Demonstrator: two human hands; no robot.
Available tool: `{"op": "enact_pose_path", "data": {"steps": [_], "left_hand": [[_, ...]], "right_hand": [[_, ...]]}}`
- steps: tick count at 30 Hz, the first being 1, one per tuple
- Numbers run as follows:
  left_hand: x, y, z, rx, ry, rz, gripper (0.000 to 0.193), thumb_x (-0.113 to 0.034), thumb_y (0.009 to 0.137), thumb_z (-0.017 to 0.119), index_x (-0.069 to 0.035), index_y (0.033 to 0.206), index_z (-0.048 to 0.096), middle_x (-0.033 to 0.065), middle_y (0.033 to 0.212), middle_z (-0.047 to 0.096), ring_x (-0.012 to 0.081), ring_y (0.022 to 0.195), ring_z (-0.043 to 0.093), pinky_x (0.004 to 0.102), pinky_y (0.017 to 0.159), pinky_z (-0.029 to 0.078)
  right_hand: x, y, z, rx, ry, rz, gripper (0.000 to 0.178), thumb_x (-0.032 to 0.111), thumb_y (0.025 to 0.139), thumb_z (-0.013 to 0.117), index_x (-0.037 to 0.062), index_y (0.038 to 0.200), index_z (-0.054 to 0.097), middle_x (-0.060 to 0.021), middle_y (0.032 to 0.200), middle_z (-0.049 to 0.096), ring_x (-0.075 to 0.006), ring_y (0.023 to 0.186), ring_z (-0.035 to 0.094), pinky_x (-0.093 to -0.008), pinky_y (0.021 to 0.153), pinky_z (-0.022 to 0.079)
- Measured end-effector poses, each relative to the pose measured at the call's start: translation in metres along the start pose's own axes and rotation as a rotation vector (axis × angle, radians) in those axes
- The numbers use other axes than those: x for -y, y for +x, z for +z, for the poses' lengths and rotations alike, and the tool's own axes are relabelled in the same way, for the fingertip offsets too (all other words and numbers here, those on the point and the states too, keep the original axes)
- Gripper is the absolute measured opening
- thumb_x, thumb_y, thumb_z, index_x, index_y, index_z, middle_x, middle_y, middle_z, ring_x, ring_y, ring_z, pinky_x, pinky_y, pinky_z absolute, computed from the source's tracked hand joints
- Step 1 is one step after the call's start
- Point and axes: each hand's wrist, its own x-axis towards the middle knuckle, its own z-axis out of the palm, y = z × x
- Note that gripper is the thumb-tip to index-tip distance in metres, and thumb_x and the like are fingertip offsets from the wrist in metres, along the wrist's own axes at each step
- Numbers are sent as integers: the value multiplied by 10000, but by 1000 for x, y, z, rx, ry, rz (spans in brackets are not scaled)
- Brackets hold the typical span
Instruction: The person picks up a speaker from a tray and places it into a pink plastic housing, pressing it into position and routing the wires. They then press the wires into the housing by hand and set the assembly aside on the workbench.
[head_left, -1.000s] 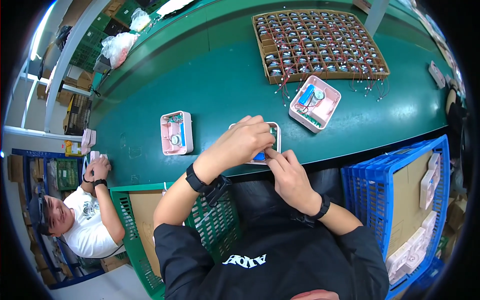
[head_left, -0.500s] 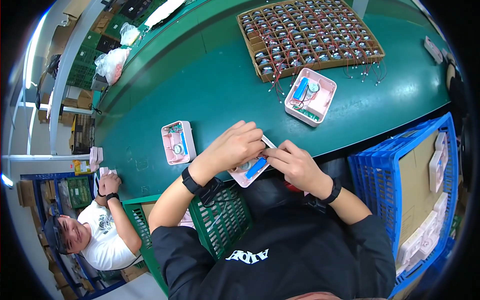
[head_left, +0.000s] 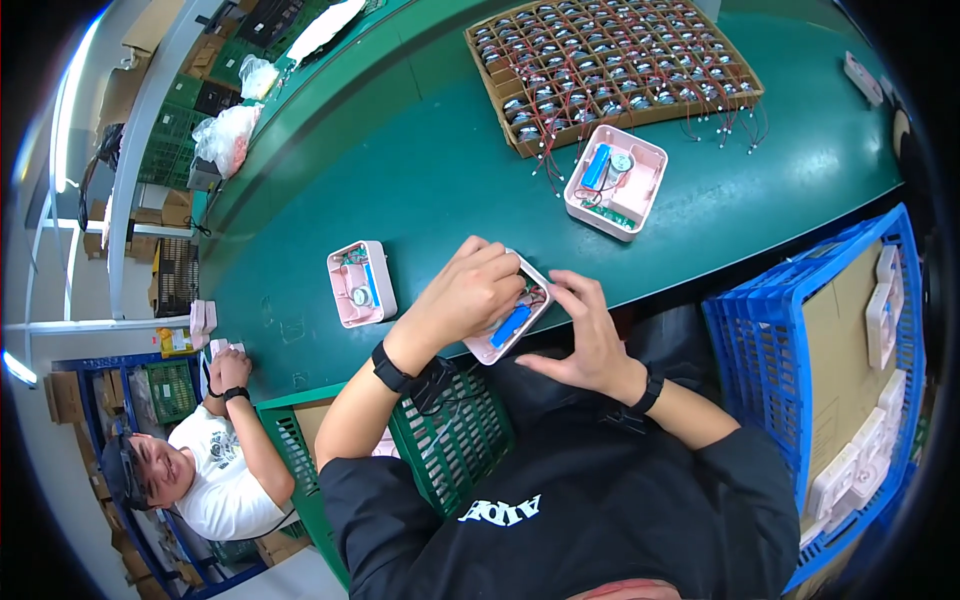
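Observation:
A pale pink plastic casing (head_left: 488, 355) is tilted at the near edge of the green table. Inside it lie a blue cylindrical battery (head_left: 512, 325) and some thin wires. My left hand (head_left: 470, 294) lies over its left side with the fingers curled and closed on it; the fingertips are partly hidden, and the hand covers much of the inside. Just right of the casing, my right hand (head_left: 590, 345) is open, thumb and fingers spread around that side. Its index fingertip is close to the upper right corner, and whether it touches I cannot tell.
Similar casings, one on the left (head_left: 360, 285) and one on the right (head_left: 616, 182), stand on the table (head_left: 440, 180). A divided cardboard tray (head_left: 745, 85) holds round wired speakers. Blue crates (head_left: 755, 350) stand right, a green crate (head_left: 455, 440) below. A co-worker (head_left: 215, 455) sits left.
My right hand has let go at the casing's inside and spread open to its right. My left hand stays over the casing, and the battery shows more fully. The view has shifted slightly.

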Motion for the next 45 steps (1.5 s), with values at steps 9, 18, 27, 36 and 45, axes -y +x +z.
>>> {"op": "enact_pose_path", "data": {"steps": [9,18,27,36,45], "left_hand": [[2,0,1,38,107,82,152,-116,817,759,-38,940,714,67,957,602,254,957,608,383,876,492],[-4,5,-1,81,52,-30,141,-106,810,771,-43,933,741,61,965,607,254,991,602,382,881,480],[-9,-15,8,-61,-50,-156,167,-103,803,785,-54,963,784,87,1070,633,302,1075,598,457,993,435],[-46,-52,-12,-138,7,-275,238,-255,849,819,-67,931,699,117,1074,636,325,1010,600,462,920,454],[-31,-35,33,108,240,-311,355,-293,858,776,-31,1092,723,142,986,699,346,955,677,484,827,527]], "right_hand": [[-4,-1,14,45,-116,14,1150,270,688,1014,2,1592,357,-261,1525,521,-451,1310,585,-522,1068,482],[-5,-1,16,11,-160,11,1144,280,688,1012,-21,1587,372,-247,1476,575,-430,1265,619,-502,1012,498],[2,-2,18,-1,-143,30,1108,294,696,1008,-29,1571,411,-244,1450,593,-421,1254,627,-489,994,505],[-2,2,-17,48,-60,27,832,149,777,941,-2,1481,526,-209,1378,629,-392,1190,647,-462,968,529],[-7,-20,-97,-54,-141,239,484,12,816,840,7,1265,658,-152,1039,703,-323,928,693,-410,815,572]]}}
